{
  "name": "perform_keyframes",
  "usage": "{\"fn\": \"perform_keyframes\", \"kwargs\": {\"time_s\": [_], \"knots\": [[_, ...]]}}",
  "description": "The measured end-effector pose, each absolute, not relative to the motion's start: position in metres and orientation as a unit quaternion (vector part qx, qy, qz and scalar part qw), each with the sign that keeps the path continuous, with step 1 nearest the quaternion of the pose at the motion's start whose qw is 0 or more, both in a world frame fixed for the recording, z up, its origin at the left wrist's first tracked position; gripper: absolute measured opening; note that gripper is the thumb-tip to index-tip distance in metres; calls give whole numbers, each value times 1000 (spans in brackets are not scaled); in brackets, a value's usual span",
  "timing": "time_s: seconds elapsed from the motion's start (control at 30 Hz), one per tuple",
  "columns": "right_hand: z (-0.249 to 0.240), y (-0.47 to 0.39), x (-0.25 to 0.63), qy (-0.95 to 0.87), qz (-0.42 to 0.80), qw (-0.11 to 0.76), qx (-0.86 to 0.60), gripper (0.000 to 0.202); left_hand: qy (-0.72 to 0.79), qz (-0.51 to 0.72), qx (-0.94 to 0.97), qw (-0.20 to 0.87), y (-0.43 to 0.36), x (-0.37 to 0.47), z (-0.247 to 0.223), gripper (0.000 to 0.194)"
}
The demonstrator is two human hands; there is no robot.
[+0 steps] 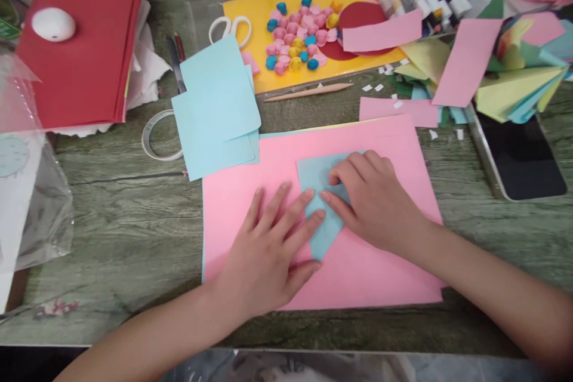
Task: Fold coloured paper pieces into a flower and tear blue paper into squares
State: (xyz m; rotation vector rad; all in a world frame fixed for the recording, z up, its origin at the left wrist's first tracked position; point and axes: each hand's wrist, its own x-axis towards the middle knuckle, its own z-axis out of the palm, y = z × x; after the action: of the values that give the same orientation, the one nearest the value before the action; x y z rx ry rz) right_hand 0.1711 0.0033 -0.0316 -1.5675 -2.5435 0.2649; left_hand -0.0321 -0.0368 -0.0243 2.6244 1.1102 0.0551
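Note:
A light blue paper piece [326, 230] with a folded-over part lies on large pink sheets [380, 277]. My left hand [273, 248] is palm down with fingers spread, its fingertips resting on the left part of the blue piece and on the pink sheet. On the right, my right hand [373, 200] has its fingers curled, thumb and index finger at the blue paper's folded edge. Part of the blue piece is hidden under my right hand. More light blue squares [219, 107] lie overlapping the pink sheets' upper left corner.
White scissors [242, 30], a tape roll [154, 137] and a wooden stick [308, 92] lie behind. Small paper rolls [295, 36] sit on a yellow sheet [248, 6]. A phone [521, 158] and paper scraps [505, 89] are right; a red stack [89, 71] is left.

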Motion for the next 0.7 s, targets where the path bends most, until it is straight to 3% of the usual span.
{"fn": "perform_keyframes", "kwargs": {"time_s": [0.7], "knots": [[-33, 4, 170, -850, 81, 69, -516, 18, 384, 10, 912, 141, -38, -32, -23, 58]]}}
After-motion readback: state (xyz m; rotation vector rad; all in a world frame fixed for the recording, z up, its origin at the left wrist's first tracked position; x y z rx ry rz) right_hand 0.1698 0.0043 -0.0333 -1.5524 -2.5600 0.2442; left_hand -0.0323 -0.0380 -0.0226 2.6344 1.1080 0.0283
